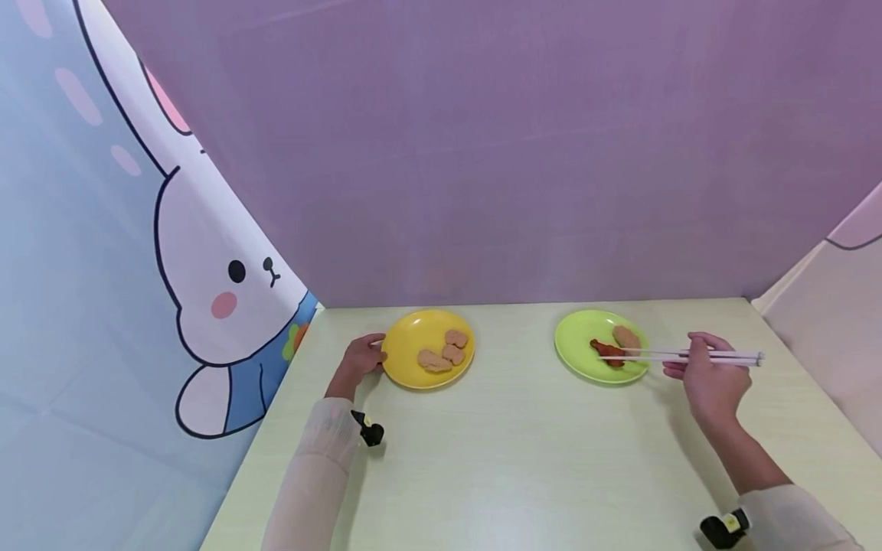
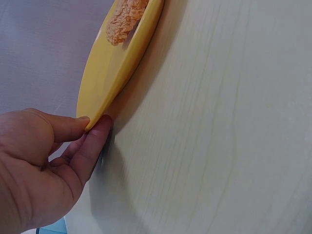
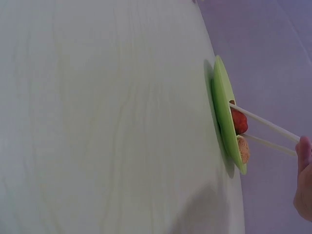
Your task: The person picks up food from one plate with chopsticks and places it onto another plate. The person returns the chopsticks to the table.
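Left hand (image 1: 364, 356): grip pinches yellow plate (image 1: 405, 343) rim | right hand (image 1: 714, 385): grip holds chopsticks (image 1: 737, 358) | red drumstick (image 3: 239, 123): seems light, perhaps slippery; better held around thick part

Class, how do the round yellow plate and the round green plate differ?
The round yellow plate holds three tan food pieces; the round green plate holds one tan piece and one red piece.

The left hand pinches the yellow plate's rim; the right hand's white chopsticks reach over the green plate.

Both are round and hold food.
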`<state>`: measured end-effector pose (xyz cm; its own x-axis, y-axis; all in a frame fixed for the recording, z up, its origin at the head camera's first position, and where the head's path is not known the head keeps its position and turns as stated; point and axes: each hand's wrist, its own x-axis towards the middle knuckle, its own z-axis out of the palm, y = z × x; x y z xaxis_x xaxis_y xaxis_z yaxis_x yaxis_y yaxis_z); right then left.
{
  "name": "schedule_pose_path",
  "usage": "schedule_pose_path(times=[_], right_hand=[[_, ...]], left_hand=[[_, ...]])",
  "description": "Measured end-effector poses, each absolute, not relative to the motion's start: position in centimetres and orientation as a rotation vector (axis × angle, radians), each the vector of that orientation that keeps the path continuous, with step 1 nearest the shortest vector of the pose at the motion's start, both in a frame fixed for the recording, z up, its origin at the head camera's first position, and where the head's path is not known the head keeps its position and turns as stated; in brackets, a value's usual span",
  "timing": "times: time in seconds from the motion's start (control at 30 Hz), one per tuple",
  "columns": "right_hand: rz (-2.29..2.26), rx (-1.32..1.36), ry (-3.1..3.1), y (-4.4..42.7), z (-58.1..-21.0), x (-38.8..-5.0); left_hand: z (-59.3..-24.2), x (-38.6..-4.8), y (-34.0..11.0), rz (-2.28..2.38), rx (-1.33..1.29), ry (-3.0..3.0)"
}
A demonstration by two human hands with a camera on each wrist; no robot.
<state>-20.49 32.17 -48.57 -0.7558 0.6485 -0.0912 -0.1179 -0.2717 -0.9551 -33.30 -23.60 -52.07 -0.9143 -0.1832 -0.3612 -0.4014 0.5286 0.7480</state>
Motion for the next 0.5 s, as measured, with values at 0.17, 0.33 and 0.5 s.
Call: schedule_pose_path(times=[0.17, 0.33, 0.5], right_hand=[[2.079, -0.689, -1.443, 32.04, -48.64, -20.51], [2.088, -0.7, -1.409, 32.13, -48.79, -20.77], [2.096, -0.686, -1.375, 32.1, -48.78, -21.14]], left_hand=[[-52.13, -33.25, -23.65, 1.335, -0.486, 2.534], [-52.3, -33.51, -23.63, 1.307, -0.517, 2.534], [-52.21, -33.48, -23.65, 1.319, -0.51, 2.533]])
